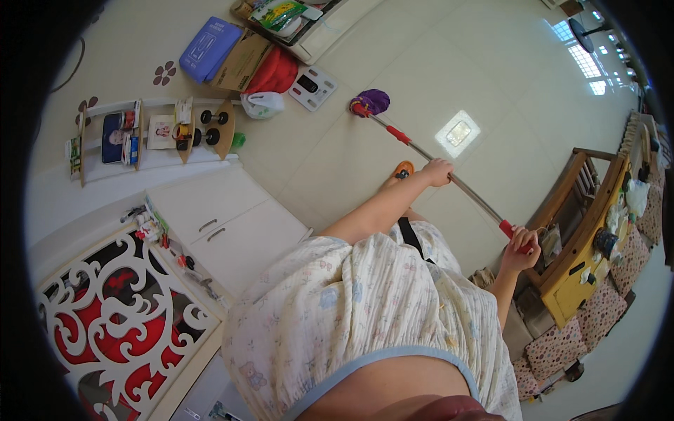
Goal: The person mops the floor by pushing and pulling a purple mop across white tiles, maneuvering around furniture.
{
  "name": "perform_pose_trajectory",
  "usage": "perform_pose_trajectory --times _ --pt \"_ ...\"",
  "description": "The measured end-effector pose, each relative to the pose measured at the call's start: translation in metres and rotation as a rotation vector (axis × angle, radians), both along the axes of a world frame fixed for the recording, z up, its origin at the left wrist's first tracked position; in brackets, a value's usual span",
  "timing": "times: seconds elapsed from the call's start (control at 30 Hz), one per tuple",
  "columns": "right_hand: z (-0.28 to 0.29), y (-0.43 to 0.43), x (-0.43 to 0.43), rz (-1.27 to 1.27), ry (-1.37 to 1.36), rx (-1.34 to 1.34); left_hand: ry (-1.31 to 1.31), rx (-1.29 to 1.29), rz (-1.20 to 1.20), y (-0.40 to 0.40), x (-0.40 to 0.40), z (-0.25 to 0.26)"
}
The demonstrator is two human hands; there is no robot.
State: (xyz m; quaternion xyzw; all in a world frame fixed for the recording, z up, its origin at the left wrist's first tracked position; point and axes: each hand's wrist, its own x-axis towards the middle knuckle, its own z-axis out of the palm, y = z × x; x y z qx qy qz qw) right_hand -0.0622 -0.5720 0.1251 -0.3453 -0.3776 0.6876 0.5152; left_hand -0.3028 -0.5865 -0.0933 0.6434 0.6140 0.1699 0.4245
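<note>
A mop with a metal pole (pixel 476 197) slants across the picture, its purple mop head (pixel 375 101) resting on the tiled floor. Around the middle of the pole, just below a red sleeve (pixel 398 134), my left hand (pixel 438 172) is closed. My right hand (pixel 521 248) grips the red handle (pixel 507 228) at the pole's upper end. An orange slipper (pixel 405 169) on my foot shows beyond my left forearm.
A bathroom scale (pixel 313 88), a white plastic bag (pixel 262 105) and a cardboard box (pixel 242 60) stand near the mop head. A white cabinet (pixel 231 221) and corner shelves with dumbbells (pixel 213 117) are at left. On the right is a cluttered wooden table (pixel 566 289).
</note>
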Motion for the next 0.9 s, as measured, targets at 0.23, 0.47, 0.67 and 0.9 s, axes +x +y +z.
perform_pose_trajectory --times 0.23,0.47,0.67,0.9 --pt "-0.014 0.050 -0.035 0.069 0.012 0.027 0.001 -0.013 0.157 0.019 -0.038 0.002" --pt "0.003 0.121 -0.096 0.063 0.047 0.061 -0.031 0.086 0.288 0.062 -0.075 0.006" --pt "-0.001 0.146 -0.113 0.115 0.036 0.028 -0.002 0.046 0.330 0.073 -0.089 0.004" --pt "-0.014 0.119 -0.123 0.152 0.050 0.014 0.032 0.029 0.352 0.044 -0.103 -0.010"
